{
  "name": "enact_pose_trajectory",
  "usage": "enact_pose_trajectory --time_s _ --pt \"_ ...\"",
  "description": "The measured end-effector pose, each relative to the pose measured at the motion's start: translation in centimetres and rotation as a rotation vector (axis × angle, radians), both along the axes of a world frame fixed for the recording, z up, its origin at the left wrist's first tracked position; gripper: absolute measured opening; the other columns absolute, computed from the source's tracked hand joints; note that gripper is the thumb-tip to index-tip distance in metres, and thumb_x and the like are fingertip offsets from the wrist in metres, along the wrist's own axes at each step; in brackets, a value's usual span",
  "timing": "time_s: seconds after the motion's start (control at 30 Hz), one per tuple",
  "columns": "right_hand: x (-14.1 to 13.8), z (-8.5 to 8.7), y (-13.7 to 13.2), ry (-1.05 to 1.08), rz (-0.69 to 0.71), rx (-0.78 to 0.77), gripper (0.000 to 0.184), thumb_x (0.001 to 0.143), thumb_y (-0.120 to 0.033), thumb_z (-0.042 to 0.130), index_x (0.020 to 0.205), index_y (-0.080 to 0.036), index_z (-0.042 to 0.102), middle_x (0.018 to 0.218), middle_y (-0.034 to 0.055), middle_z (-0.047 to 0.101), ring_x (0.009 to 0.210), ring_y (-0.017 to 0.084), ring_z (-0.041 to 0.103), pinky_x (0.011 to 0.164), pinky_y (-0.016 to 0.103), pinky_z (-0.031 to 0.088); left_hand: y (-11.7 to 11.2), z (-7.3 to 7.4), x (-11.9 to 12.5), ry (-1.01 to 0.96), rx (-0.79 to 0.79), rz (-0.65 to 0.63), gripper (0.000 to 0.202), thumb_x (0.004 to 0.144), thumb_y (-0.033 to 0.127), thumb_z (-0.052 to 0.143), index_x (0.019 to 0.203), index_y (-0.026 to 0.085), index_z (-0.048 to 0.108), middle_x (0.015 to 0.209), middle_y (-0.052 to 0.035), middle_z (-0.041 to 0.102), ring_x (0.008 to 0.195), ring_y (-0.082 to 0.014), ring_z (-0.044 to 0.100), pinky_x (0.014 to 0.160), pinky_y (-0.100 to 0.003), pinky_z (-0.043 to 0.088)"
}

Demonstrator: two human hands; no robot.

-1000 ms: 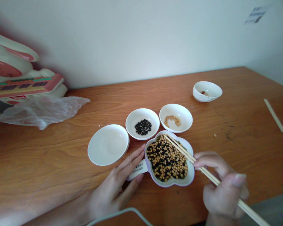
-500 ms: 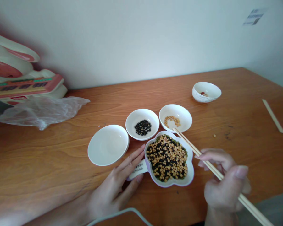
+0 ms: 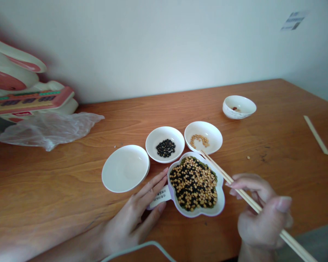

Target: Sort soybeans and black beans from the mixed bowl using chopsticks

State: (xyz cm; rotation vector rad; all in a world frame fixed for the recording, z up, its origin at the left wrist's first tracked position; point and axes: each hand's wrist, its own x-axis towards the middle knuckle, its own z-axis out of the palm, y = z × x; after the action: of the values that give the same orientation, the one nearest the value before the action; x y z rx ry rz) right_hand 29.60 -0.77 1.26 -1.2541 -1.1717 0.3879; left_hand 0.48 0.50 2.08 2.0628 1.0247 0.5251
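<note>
On the brown desk [image 3: 71,182], between the left hand [image 3: 131,214], spread and touching it, and the right hand [image 3: 264,220], lies the flower-shaped tray [image 3: 220,200], with the chopsticks [image 3: 247,197], which the right hand pinches, slanting over it, and mixed beans [image 3: 194,183] inside.
</note>
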Motion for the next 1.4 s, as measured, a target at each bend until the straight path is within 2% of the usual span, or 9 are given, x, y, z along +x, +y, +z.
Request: enact_pose_trajectory --time_s 0.13,0.27,0.4,0.73,1.1,1.4 --pt "-0.1 0.3 -0.1 -0.054 0.115 0.006 0.066 0.109 -0.057 0.023 0.083 -0.021 0.073 0.085 0.0062 0.070 0.083 0.022 0.066 0.069 0.036 0.047 0.0 0.0 -0.1 -0.012 -0.004 0.008 0.071 0.106 0.019 0.050 0.170 0.031 0.023 0.178 -0.0039 0.022 0.163 -0.0275 0.024 0.133 -0.045 0.028" --pt "-0.3 0.8 0.0 -0.125 0.270 -0.031 0.074 0.107 -0.064 0.018 0.077 -0.022 0.071 0.079 0.0055 0.071 0.077 0.021 0.068 0.065 0.033 0.048 -0.1 -0.1 -0.1 -0.013 -0.014 0.011 0.071 0.106 0.020 0.050 0.170 0.032 0.023 0.177 -0.0030 0.022 0.163 -0.0271 0.024 0.133 -0.045 0.028" --pt "-0.3 1.3 0.0 -0.130 0.365 -0.095 0.082 0.103 -0.073 0.012 0.073 -0.022 0.068 0.072 0.0056 0.069 0.071 0.021 0.067 0.064 0.035 0.049 -0.1 -0.1 -0.1 -0.004 -0.015 0.001 0.071 0.106 0.019 0.049 0.170 0.031 0.022 0.178 -0.0027 0.021 0.164 -0.0267 0.023 0.133 -0.047 0.026" --pt "0.0 0.9 -0.1 -0.175 0.359 -0.193 0.085 0.098 -0.079 0.007 0.077 -0.022 0.066 0.078 0.0062 0.068 0.070 0.020 0.062 0.059 0.033 0.045 0.0 -0.1 -0.2 0.004 -0.030 -0.005 0.072 0.106 0.019 0.050 0.171 0.030 0.021 0.178 -0.0037 0.019 0.164 -0.0275 0.021 0.134 -0.048 0.023" --pt "-0.1 0.4 0.2 -0.116 0.437 -0.129 0.074 0.106 -0.066 0.013 0.082 -0.022 0.067 0.077 0.0053 0.066 0.071 0.020 0.061 0.061 0.033 0.044 0.0 0.0 -0.1 0.008 -0.033 0.005 0.071 0.106 0.021 0.050 0.170 0.032 0.021 0.178 -0.0025 0.021 0.164 -0.0264 0.021 0.134 -0.045 0.023" --pt "-0.3 0.3 0.2 -0.139 0.414 -0.111 0.068 0.108 -0.058 0.020 0.083 -0.020 0.070 0.081 0.0080 0.069 0.077 0.022 0.067 0.063 0.034 0.048 0.1 0.1 0.0 -0.015 -0.023 0.006 0.072 0.105 0.021 0.052 0.170 0.032 0.023 0.177 -0.0034 0.022 0.163 -0.0285 0.024 0.133 -0.047 0.027"
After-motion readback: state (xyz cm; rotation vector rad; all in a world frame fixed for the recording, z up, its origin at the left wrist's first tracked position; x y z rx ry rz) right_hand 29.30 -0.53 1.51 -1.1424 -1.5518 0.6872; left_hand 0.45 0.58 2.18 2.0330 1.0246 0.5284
